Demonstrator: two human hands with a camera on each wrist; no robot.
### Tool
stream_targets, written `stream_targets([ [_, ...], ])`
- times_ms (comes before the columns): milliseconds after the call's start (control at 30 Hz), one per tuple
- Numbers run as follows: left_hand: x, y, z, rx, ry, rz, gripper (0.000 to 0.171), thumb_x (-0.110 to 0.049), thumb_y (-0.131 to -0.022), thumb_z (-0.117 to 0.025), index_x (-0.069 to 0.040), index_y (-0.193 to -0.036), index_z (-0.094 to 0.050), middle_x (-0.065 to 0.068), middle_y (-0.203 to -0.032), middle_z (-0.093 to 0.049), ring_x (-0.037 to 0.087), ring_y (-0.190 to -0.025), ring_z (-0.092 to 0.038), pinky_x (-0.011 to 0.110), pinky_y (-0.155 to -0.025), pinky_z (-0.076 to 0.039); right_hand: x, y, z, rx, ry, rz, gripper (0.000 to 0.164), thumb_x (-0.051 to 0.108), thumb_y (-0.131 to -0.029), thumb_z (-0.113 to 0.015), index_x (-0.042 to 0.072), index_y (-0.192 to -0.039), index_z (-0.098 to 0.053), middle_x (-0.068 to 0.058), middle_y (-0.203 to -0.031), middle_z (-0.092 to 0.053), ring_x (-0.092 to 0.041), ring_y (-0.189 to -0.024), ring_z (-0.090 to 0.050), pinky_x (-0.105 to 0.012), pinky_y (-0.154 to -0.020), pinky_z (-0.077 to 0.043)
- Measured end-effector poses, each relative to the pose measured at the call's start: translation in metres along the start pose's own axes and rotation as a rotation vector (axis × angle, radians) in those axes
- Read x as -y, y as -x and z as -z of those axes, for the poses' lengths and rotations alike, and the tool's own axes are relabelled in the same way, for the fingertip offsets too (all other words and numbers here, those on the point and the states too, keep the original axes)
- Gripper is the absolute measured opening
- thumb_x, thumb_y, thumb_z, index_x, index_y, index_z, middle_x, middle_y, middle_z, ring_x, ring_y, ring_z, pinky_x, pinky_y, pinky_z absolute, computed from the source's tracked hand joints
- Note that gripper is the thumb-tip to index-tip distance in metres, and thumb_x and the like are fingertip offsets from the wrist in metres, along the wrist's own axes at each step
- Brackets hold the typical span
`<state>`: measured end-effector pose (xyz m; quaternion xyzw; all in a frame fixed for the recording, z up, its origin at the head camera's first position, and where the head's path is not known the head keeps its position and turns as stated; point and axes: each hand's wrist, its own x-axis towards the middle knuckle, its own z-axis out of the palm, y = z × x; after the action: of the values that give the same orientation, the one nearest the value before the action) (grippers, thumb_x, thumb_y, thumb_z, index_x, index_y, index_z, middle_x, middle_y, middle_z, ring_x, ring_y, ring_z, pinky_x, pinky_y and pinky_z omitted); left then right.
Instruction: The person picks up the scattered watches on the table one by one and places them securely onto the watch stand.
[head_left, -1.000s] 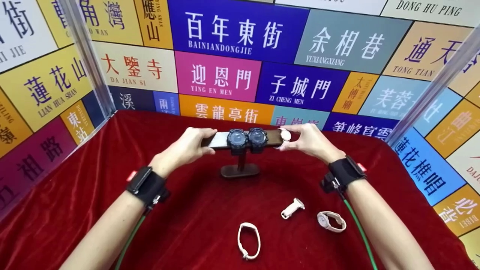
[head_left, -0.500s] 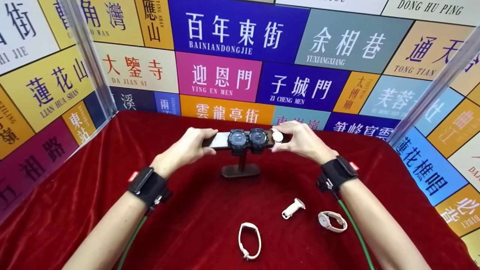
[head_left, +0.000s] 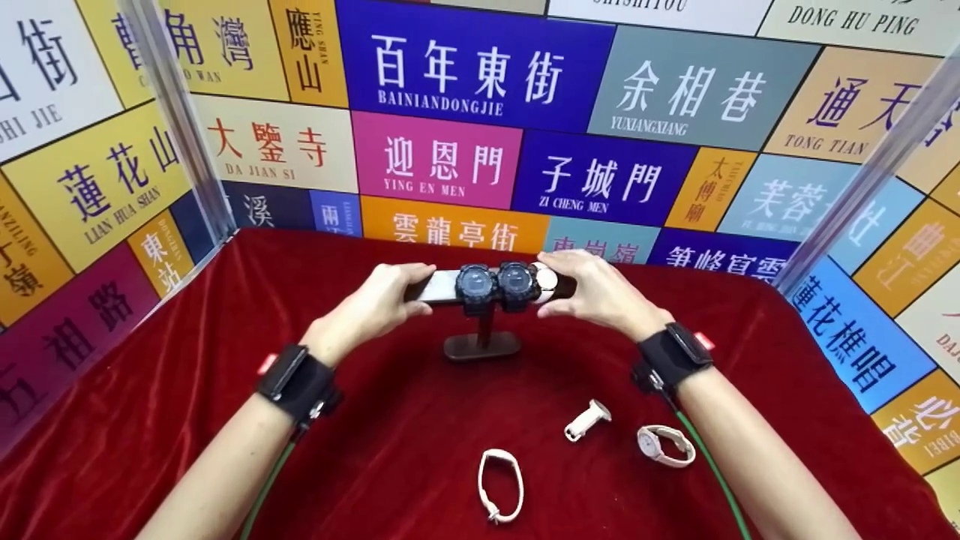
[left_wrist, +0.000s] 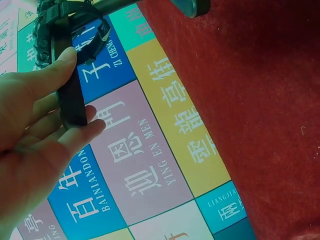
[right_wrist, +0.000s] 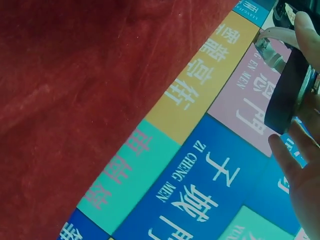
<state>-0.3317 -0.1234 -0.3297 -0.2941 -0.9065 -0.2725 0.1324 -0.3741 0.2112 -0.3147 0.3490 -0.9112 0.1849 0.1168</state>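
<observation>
A dark T-shaped watch stand (head_left: 481, 346) stands upright at mid-table, its crossbar carrying two black digital watches (head_left: 475, 283) side by side and a white watch (head_left: 547, 279) on their right. My left hand (head_left: 375, 300) grips the bar's left end, beside a pale section. In the left wrist view, thumb and fingers lie on either side of the dark bar end (left_wrist: 72, 102). My right hand (head_left: 604, 296) pinches the white watch around the bar, right beside the nearer black watch. Its pale strap (right_wrist: 279, 34) loops below the bar in the right wrist view.
Three white watches lie on the red velvet cloth (head_left: 360, 450): a looped one (head_left: 500, 486) at the front, a small one (head_left: 587, 420) and another (head_left: 665, 446) to the right. Panels with street names (head_left: 472, 67) rise behind; clear posts (head_left: 862, 157) stand at both sides.
My right hand has moved left along the bar with the white watch, from near the bar's right end up to the black watches. The left hand keeps its grip on the stand.
</observation>
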Motion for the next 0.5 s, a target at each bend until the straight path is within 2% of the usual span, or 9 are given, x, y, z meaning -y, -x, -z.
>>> stream_targets([
  [200, -0.001, 0.006, -0.006, -0.026, 0.005, -0.027, 0.054, -0.006, -0.087, -0.076, 0.011, -0.135, -0.055, 0.029, -0.137, -0.059, 0.041, -0.129, -0.058, 0.049, -0.112, -0.045, 0.004, 0.037, 0.011, -0.023, 0.022, -0.002, 0.088, 0.038, -0.077, -0.086, 0.007, -0.150, -0.045, -0.014, -0.153, -0.049, -0.034, -0.141, -0.045, -0.053, -0.119, -0.034],
  [333, -0.006, 0.012, -0.007, -0.033, -0.032, -0.023, 0.061, -0.011, -0.089, -0.074, 0.010, -0.141, -0.050, 0.031, -0.144, -0.052, 0.043, -0.138, -0.048, 0.056, -0.117, -0.037, 0.004, 0.065, 0.021, -0.055, 0.032, 0.004, 0.086, 0.037, -0.077, -0.086, 0.007, -0.148, -0.049, -0.014, -0.153, -0.048, -0.034, -0.141, -0.045, -0.056, -0.117, -0.036],
  [500, -0.023, 0.019, -0.009, -0.049, -0.044, -0.028, 0.065, -0.018, -0.092, -0.073, 0.003, -0.147, -0.045, 0.028, -0.151, -0.045, 0.043, -0.145, -0.038, 0.067, -0.119, -0.023, 0.006, 0.100, 0.037, -0.078, 0.078, 0.000, 0.081, 0.035, -0.076, -0.087, 0.009, -0.145, -0.053, -0.014, -0.150, -0.051, -0.035, -0.136, -0.049, -0.057, -0.111, -0.040],
])
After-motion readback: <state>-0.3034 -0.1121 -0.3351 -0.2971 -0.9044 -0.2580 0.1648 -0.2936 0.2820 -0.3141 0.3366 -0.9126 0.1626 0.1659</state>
